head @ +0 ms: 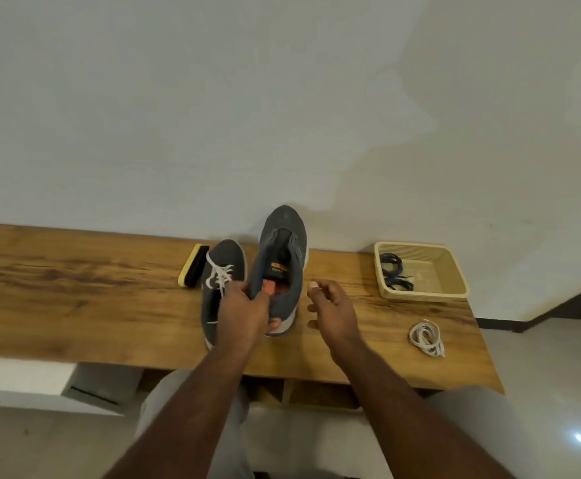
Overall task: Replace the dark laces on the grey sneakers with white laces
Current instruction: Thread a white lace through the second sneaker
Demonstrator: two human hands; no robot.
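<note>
At the left of the things on the wooden tabletop [74,271] lies a shoe brush [192,266] with a yellow back, just beside the toe of the first grey sneaker [225,257]. That sneaker rests flat on the tabletop and already carries a white lace [220,275] through its eyelets, loose ends trailing toward me. My left hand [246,314] grips the second grey sneaker [284,236] at its heel, thumb hooked into the collar and fingers curled around the back, so the shoe tilts up with its toe toward the wall. This one has no lace in it; its tongue and orange insole show through the open top. My right hand [332,305] hovers just to the right of that sneaker, holding nothing, its fingers loosely bent and spread. Further right, near the tabletop's front edge, sits a coiled white lace [426,337], well apart from both shoes. Behind it, near the wall, a cream plastic basket [455,271] holds the dark laces [394,273] bunched against its left side.
</note>
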